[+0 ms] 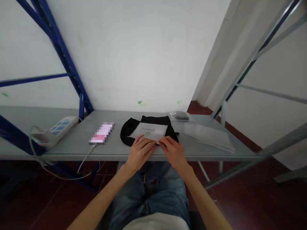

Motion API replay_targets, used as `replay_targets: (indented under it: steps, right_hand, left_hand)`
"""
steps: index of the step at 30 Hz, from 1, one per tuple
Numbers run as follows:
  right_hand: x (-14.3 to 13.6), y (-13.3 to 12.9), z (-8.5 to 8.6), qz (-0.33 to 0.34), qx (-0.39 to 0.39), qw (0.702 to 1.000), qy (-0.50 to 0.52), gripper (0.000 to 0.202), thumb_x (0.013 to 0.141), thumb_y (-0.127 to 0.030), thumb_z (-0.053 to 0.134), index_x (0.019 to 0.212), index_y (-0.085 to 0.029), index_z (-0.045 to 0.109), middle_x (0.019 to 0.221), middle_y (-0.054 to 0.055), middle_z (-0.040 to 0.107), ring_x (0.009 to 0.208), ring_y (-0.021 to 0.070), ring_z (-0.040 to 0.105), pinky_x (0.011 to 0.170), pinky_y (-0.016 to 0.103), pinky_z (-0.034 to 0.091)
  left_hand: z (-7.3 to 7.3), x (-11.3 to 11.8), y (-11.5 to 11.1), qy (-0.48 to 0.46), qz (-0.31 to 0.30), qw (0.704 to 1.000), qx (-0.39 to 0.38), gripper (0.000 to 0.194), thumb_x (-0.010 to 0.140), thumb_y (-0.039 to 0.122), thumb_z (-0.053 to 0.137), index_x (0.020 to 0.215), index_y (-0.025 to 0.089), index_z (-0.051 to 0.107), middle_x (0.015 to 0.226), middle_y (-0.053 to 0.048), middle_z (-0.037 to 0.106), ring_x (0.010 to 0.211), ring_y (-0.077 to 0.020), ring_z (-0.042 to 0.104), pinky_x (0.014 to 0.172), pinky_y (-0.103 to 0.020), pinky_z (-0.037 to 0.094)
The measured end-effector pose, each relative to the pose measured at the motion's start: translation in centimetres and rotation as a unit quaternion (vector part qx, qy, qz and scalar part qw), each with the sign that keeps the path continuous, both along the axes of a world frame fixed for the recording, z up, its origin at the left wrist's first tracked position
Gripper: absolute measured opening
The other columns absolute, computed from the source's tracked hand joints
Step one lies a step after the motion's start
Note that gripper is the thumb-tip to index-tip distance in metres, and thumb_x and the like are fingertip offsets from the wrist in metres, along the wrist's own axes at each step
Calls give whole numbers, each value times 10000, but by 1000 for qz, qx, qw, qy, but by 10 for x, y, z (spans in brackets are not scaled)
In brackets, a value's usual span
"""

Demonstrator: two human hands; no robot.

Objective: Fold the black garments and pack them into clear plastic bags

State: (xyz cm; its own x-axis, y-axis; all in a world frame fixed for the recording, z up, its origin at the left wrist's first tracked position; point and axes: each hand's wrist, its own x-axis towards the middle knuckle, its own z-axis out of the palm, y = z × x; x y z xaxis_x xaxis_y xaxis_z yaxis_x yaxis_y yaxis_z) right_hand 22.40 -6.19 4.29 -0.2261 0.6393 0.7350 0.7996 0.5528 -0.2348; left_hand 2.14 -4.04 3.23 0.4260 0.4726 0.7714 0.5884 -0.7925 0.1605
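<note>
A flat white printed packet [153,129], with faint lettering and a grey round mark, lies on black cloth [127,129]. I cannot tell if it is paper or frosted plastic. At its near edge my left hand [142,151] is closed, fingertips pressed together on the packet. My right hand [174,151] pinches the same edge just to the right, almost touching the left fingertips. A small white bit shows between the two hands. The fingers cover most of the packet's near edge, and part of the cloth lies hidden under it.
Translucent plastic bags [211,135] lie stacked at the right of the grey shelf [72,140]. Behind them is a clear pouch [181,116] with something dark inside. To the left are a blurred-out phone [102,132] on a cable and a power strip [61,127]. Metal posts flank the shelf.
</note>
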Motion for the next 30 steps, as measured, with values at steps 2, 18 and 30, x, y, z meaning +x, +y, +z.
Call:
replay_targets:
  steps: [2, 18, 30]
  right_hand:
    - [-2, -1, 0, 8, 4, 1000, 7, 206, 1077, -285, 544, 1005, -258, 735, 958, 30, 747, 846, 164, 714, 727, 249, 508]
    - [38, 7, 8, -17, -9, 995, 102, 247, 1066, -378, 548, 932, -253, 714, 951, 43, 723, 827, 179, 701, 758, 276, 549]
    - [57, 19, 3, -5, -24, 988, 155, 271, 1044, -467, 558, 945, -257, 697, 1081, 74, 721, 979, 220, 710, 805, 340, 623]
  left_hand:
    - [-2, 0, 2, -11, 1, 1000, -11, 185, 1041, 316, 591, 1166, 270, 720, 1075, -29, 796, 1002, -204, 727, 1111, -475, 494]
    - [13, -51, 32, 41, 55, 998, 16, 169, 1042, 306, 575, 1045, 268, 740, 1036, -45, 779, 1003, -221, 674, 966, -423, 515]
    - [9, -67, 36, 58, 45, 995, -67, 231, 1069, 338, 492, 1018, 232, 690, 1023, -52, 751, 952, -187, 712, 822, -303, 563]
